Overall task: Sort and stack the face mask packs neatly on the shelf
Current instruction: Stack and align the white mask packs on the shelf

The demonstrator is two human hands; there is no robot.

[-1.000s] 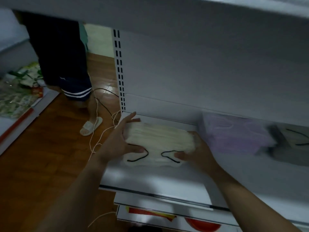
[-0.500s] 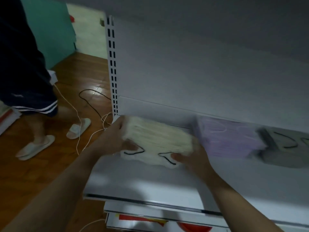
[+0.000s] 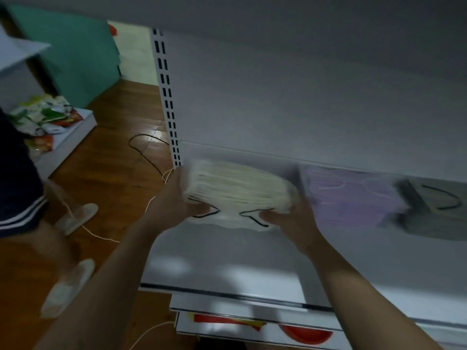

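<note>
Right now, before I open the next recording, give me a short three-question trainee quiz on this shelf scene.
1. True or false: the left hand and the right hand both grip the cream mask pack.
2. What colour is the next pack along the shelf, to the right of the cream one? A purple, B green, C red.
3. Fill in: the ear loops on the cream mask pack are ___.
Key: 1 true. 2 A, the purple mask pack. 3 black.
</note>
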